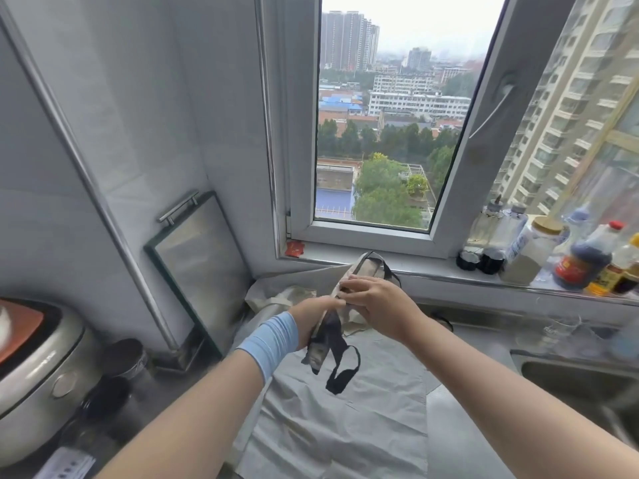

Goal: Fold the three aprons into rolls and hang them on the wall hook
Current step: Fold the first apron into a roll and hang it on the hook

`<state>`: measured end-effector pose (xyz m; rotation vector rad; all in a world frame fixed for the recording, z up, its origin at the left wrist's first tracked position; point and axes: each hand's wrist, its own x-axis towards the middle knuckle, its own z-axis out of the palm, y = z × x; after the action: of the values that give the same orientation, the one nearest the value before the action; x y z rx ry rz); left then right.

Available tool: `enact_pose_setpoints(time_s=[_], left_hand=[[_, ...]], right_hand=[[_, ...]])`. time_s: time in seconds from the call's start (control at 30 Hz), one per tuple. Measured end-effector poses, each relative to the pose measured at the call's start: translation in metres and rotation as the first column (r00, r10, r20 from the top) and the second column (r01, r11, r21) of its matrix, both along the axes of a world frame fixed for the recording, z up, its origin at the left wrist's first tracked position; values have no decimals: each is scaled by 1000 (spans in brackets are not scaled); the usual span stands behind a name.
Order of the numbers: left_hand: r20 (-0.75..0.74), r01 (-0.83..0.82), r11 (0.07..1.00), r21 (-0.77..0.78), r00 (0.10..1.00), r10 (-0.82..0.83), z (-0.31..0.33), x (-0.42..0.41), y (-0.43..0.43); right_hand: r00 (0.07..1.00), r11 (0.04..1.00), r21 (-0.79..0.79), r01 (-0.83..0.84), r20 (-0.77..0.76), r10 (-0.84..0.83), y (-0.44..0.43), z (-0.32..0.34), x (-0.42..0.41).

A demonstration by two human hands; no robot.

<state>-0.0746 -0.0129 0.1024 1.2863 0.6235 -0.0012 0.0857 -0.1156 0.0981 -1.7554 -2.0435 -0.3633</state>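
Both my bare forearms reach forward from the bottom edge and meet near the middle of the view. My left hand [311, 318] wears a light blue band [271, 340] round the wrist, and its fingers curl round the lower part of a rolled apron [364, 267]. My right hand [375, 300] comes in from the right, its back turned up, fingers bent down over the same roll just above my left. The two hands touch at the fingertips.

Left: rice cooker [38, 375], leaning tray [198, 267] block you | right: sauce bottles [584, 261], sink [567, 375] | pass freely above spread apron [345, 426]
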Motion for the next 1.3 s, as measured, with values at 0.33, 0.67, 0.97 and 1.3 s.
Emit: enact_pose_setpoints(time_s=[0.33, 0.67, 0.97, 1.3], left_hand=[[21, -99, 981, -166, 994, 103, 8, 30, -8], [-317, -250, 960, -130, 927, 199, -82, 51, -45], [-530, -172, 946, 273, 794, 298, -196, 40, -94], [-492, 429, 299, 852, 851, 183, -242, 38, -91]], right_hand=[[979, 997, 71, 15, -206, 0, -7, 16, 24], [425, 833, -484, 268, -717, -553, -35, -76, 19], [179, 645, -764, 11, -633, -753, -52, -209, -4], [408, 687, -727, -3, -628, -663, -59, -242, -1]])
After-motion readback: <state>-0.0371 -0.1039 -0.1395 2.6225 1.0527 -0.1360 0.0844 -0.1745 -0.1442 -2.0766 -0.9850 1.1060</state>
